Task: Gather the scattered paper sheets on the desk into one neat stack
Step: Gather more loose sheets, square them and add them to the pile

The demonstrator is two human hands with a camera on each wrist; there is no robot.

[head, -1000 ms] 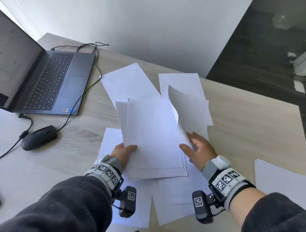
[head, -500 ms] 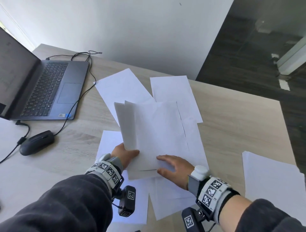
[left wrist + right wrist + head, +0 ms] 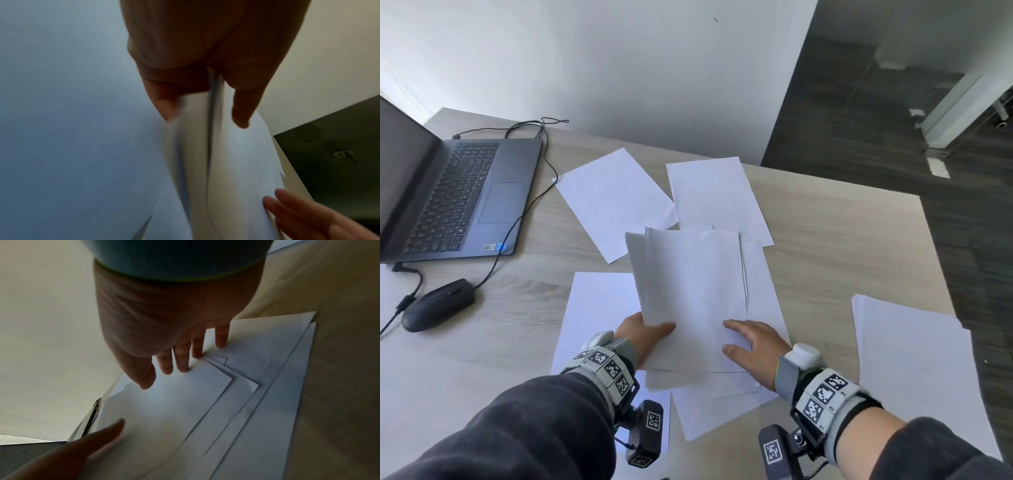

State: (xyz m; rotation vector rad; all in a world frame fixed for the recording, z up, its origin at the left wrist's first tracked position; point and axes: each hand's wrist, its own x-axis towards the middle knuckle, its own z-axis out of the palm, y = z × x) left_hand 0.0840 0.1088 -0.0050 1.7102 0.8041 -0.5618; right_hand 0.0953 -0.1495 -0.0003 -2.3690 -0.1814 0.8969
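The left hand (image 3: 643,334) grips the near left edge of a small bundle (image 3: 695,291) of sheets, thumb on top and the other fingers (image 3: 164,104) underneath, clamped on the paper as the left wrist view shows. The bundle slopes up and away from those fingers, its far end lifted off the surface (image 3: 842,246). The right hand (image 3: 751,346) lies flat on the bundle's near right part, fingers (image 3: 183,360) straight and slightly apart, tips pressing on the top sheet; the thumb points toward the left hand. Both forearms come in from the near edge, dark sleeves pulled up behind the wrist bands.

Half a second ago the right hand lay lower and more to the left on the bundle; now it sits further right, near the edge. A second ago it was holding up a loose sheet beside the bundle; that sheet now lies in with the rest.

Under the hands more sheets (image 3: 722,407) lie fanned out. Beyond the fingertips two single sheets (image 3: 616,202) rest side by side. Right of the right hand, well apart, is a stack (image 3: 914,373). Left of the left hand sit a mouse (image 3: 438,310) and a laptop (image 3: 465,195).
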